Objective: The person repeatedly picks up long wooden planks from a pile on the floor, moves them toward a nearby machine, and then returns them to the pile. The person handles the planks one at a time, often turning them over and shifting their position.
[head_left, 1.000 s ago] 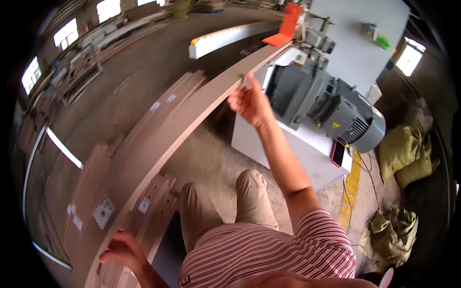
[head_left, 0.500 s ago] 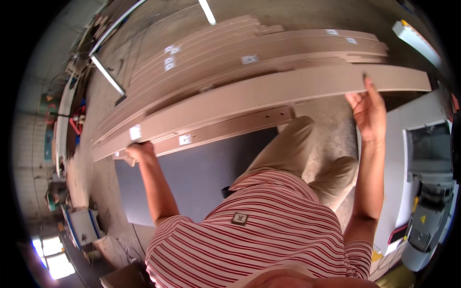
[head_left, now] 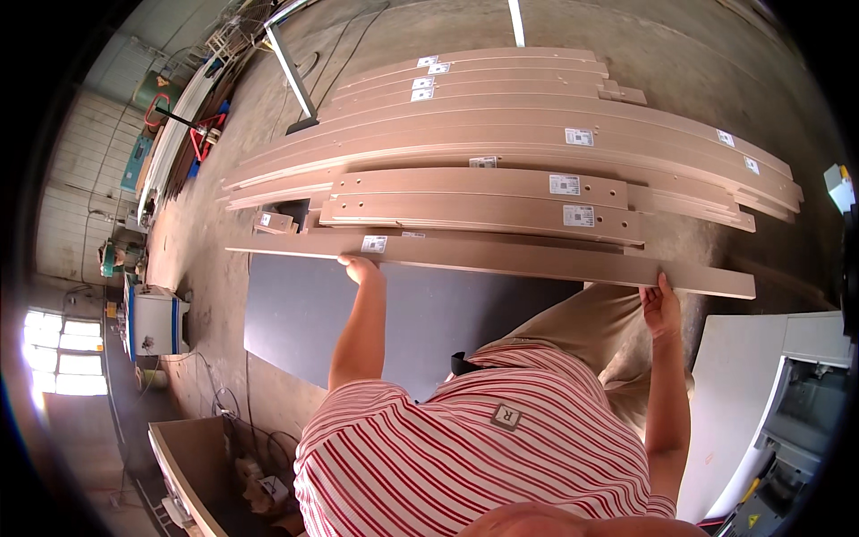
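A long, narrow light-brown board (head_left: 501, 259) with a white label near its left part spans the space before me, held in both hands. My left hand (head_left: 360, 268) is closed on its near edge, just below the label. Toward the board's right end, my right hand (head_left: 660, 306) grips it, thumb on the face and fingers underneath. Just beyond lie shorter boards with round holes (head_left: 474, 213), stacked and labelled. Further back, rows of long brown boards (head_left: 501, 116) carry white labels. Below the held board is a dark grey flat surface (head_left: 394, 313).
To the right stands a light grey machine (head_left: 738, 385). An open box (head_left: 192, 465) with odds and ends sits at lower left, cables beside it. A blue-and-white cabinet (head_left: 157, 320) and a red pallet jack (head_left: 208, 134) are on the left. A white metal leg (head_left: 291, 72) rises beyond the boards.
The held board has swung from a slant to nearly level across the view and come nearer my body, both hands still on it. My view has turned, showing more of the stacks.
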Tool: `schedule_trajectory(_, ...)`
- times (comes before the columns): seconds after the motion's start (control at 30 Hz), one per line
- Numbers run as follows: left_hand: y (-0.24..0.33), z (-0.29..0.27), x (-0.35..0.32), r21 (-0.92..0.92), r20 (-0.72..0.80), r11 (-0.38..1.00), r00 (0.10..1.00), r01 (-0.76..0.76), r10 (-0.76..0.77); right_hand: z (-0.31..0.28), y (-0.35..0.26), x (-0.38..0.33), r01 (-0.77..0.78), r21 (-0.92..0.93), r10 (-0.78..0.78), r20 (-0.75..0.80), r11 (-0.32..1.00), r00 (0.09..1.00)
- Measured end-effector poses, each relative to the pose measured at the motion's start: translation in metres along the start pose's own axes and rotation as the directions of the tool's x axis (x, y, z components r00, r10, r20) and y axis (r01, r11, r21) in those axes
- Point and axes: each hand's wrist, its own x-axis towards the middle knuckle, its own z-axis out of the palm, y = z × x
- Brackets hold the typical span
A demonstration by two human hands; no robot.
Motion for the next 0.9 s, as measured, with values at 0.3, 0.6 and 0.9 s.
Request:
schedule_trajectory(0.3, -0.021, 0.004, 0.032, 0.795, 0.271, 0.539, 0.958, -0.278, 0.095, -0.031, -0.011, 0.031, -0.004, -0.072, 0.002, -0.032, 0.997, 0.999)
schedule_trajectory(0.6, -0.02, 0.001, 0.036, 0.603, 0.289, 0.797, 0.923, 0.029, -0.252, -0.015, -0.007, 0.022, 0.108, -0.014, -0.107, 0.015, 0.994, 0.994)
schedule_trajectory(0.9, -0.016, 0.006, 0.026, 0.581, 0.329, 0.81, 0.887, 0.08, -0.324, -0.021, -0.019, 0.02, 0.088, 0.014, -0.089, 0.207, 0.996, 0.974)
